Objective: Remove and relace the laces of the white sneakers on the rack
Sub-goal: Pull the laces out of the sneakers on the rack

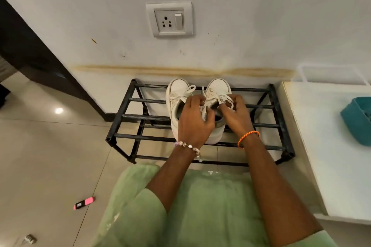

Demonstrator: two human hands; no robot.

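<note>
Working left to right across the head view. A pink-and-black eraser-like item [84, 203] is lying on the tiled floor [50, 156], well apart from the work and playing no part in it. The black metal rack [128, 118] is standing against the wall under a socket plate [169, 19], low enough that the person is bending over it, arms reaching down.

Both white sneakers are sitting side by side on the top bars, toes to the wall, openings facing the person, which is putting the laces within easy reach. The left sneaker [176, 90] is showing a tied bow [181, 94]; judged untouched so far.

The left hand [193, 120] is lying over the gap between the two shoes, fingers curled at the right sneaker [217, 88] near its collar, apparently steadying it. Whether it is actually gripping lace or tongue I cannot tell; the fingertips are hidden.

The right hand [235, 113] is pinching a loop of the right sneaker's lace [217, 97], fingers bent round it, likely to pull the bow loose. Judged stage: the very start, unlacing not yet begun.

A teal tub [356, 120] is resting on the white counter [321, 146] at far right.
</note>
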